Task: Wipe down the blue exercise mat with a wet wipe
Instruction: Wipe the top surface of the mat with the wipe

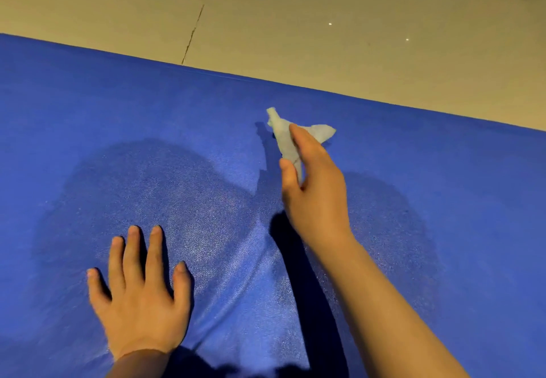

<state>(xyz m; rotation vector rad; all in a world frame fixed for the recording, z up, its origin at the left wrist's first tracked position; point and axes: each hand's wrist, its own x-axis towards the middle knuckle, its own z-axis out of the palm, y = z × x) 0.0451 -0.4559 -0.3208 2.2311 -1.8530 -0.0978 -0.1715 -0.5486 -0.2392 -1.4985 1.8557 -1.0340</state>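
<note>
Head view shows the right hand (313, 182) pinching a crumpled wipe (285, 138) mid-frame while the flat, open left hand (139, 298) steadies the mat (88, 112); spreading the wipe flatter would likely clean better.

Beige tiled floor (325, 8) across the frame's top; blue exercise mat (103, 117) lying directly on it, filling the rest.

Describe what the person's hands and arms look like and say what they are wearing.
Both the left hand and the right hand are bare: no gloves, rings, watch or bracelets show. The forearms are bare too, with no sleeve in view as far as the frame's edge. Fingernails are short and unpainted.
</note>
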